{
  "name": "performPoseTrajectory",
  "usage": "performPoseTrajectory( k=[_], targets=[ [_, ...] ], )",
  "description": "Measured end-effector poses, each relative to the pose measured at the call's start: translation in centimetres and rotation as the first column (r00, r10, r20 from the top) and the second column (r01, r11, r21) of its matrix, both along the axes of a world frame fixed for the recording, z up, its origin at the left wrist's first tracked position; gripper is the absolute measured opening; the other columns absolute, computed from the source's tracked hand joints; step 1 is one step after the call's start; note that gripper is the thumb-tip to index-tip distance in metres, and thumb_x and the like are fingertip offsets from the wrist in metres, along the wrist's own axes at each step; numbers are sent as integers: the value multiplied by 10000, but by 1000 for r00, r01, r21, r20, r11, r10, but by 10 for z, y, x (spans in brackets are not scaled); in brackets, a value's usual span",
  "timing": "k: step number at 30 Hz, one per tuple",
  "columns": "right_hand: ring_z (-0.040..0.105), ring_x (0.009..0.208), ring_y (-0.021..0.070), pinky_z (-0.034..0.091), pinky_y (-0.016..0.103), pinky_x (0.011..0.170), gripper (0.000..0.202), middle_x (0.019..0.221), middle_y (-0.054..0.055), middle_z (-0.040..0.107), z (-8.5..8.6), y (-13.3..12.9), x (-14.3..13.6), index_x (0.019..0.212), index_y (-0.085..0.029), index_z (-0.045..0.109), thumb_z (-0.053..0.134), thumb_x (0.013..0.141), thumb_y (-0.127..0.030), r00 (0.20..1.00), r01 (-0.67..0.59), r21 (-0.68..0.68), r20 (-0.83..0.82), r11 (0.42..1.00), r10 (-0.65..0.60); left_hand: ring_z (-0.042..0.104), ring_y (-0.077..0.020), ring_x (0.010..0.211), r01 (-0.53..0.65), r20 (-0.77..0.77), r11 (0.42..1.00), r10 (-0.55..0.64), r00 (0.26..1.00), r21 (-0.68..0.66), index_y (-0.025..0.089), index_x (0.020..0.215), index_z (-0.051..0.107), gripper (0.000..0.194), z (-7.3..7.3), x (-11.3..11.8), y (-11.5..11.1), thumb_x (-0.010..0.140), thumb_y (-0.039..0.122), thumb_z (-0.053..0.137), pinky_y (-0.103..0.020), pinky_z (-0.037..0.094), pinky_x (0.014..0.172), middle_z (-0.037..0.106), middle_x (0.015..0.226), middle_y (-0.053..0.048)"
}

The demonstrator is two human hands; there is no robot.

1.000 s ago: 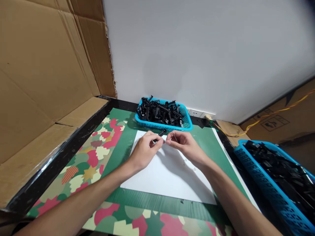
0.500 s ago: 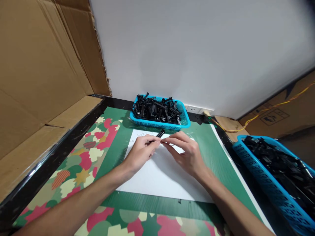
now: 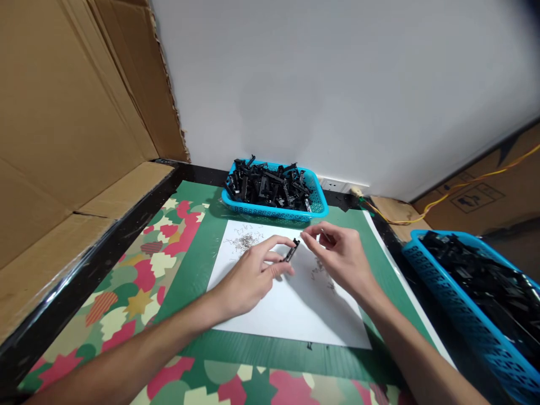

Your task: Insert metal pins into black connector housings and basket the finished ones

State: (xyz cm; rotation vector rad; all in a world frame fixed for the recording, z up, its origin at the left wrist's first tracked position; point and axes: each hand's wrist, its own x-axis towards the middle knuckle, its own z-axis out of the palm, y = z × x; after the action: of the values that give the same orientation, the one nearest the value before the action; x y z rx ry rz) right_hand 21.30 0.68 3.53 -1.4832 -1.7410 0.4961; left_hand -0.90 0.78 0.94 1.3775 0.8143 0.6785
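Between the thumb and fingers of my left hand (image 3: 257, 273) is a small, narrow black plastic part (image 3: 291, 251), tilted above the white paper (image 3: 287, 309). Just to its right, apart from it, my right hand (image 3: 337, 250) is closed in a pinch. Whatever its fingertips hold is too small to name; a thin pale sliver shows among the curled fingers. A heap of tiny thin wire-like pieces (image 3: 245, 242) lies on the paper's upper left. More such pieces (image 3: 321, 273) are scattered below my right hand.
A blue basket (image 3: 274, 212) full of black plastic parts stands behind the paper, against the wall. Another blue basket (image 3: 459, 306) of black parts is at the right. Cardboard (image 3: 76, 101) walls off the left. A yellow cable (image 3: 439, 205) runs from a wall socket (image 3: 333, 184).
My hands have parted; the right one moved right and a little up. The black part now stands turned in my left fingers. The wire-like heaps are uncovered.
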Motion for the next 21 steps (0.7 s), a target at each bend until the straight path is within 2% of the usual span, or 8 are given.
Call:
performPoseTrajectory(
  k=[3,6,9,12,16,21],
  targets=[
    [434,538,136,308,286,489,289,629,25,622,-2,-1,14,813,-173,787,734,922,-435,999,22,-184,-37,983,-30,669,-167,676,-38,-63,998,41,997,43,300,1331,582,450,-2,2,-5,919,352,757,-265,441,607,769,935,-43],
    [435,535,136,294,280,478,307,622,29,633,-10,-6,21,824,-168,797,743,904,-459,997,-4,-271,-77,963,-17,725,-216,769,-20,-86,999,22,996,26,268,1246,609,377,-6,5,-7,917,364,767,-311,494,707,788,871,-45],
    [446,546,140,319,288,494,274,648,38,660,-17,-12,19,822,-174,797,736,914,-425,996,-8,-217,-89,976,-11,744,-229,786,-15,-62,998,11,998,-66,242,1169,592,381,-8,7,-7,890,389,804,-329,517,740,793,832,-46],
    [544,633,165,401,303,569,212,782,61,743,-22,-15,12,846,-194,803,712,935,-363,1000,-18,-128,-24,992,15,737,-213,761,-54,-48,988,48,998,-144,228,1083,548,429,-7,9,-7,851,431,846,-322,519,741,794,800,-45],
    [660,768,194,453,308,651,175,906,54,794,-24,-15,5,904,-223,817,672,965,-299,994,-52,-180,87,982,68,719,-190,744,-44,-30,981,39,999,-190,206,984,549,444,-3,10,-8,818,457,875,-298,500,725,797,795,-57],
    [688,810,201,458,307,671,155,939,40,803,-27,-13,2,906,-243,819,676,963,-254,983,-50,-159,164,986,77,723,-187,749,-31,-28,982,26,999,-187,188,900,584,387,-4,10,-8,814,424,879,-290,485,717,782,775,-47]
  ],
)
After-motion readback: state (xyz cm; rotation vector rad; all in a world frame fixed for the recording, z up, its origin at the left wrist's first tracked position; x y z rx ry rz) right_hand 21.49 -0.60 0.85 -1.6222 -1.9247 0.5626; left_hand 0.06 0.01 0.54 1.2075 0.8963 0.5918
